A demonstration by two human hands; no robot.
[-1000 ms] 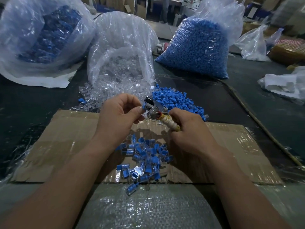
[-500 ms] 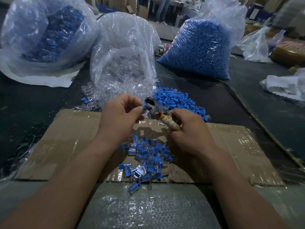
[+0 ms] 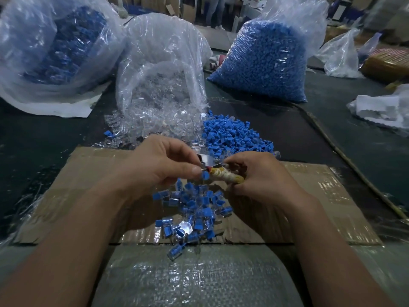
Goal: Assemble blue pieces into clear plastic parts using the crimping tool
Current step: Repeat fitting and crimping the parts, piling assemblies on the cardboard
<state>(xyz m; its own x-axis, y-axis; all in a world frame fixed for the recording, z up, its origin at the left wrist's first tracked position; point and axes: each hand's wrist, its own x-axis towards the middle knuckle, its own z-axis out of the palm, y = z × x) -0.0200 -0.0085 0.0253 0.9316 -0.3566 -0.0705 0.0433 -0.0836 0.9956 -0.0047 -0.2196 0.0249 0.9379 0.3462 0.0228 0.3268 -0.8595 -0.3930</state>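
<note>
My right hand [image 3: 263,176] grips the crimping tool [image 3: 218,171] by its yellowish wrapped handles, metal jaws pointing left. My left hand [image 3: 161,165] pinches a small blue-and-clear piece [image 3: 205,175] at the jaws, just below the metal head. Under both hands, a heap of assembled blue-in-clear pieces [image 3: 192,209] lies on the cardboard sheet [image 3: 88,173]. Beyond the hands sit a loose pile of blue pieces [image 3: 230,134] and spilled clear plastic parts [image 3: 141,127].
An open bag of clear parts [image 3: 159,69] stands at the back centre, a full bag of blue pieces [image 3: 265,56] to its right, and a bag of blue-and-clear pieces [image 3: 53,47] at the back left. White plastic wrapping [image 3: 385,107] lies far right. Woven sacking [image 3: 194,278] covers the near edge.
Both hands have dropped slightly toward the heap. The tool has tilted flatter, and the blue piece now shows at my left fingertips below the jaws.
</note>
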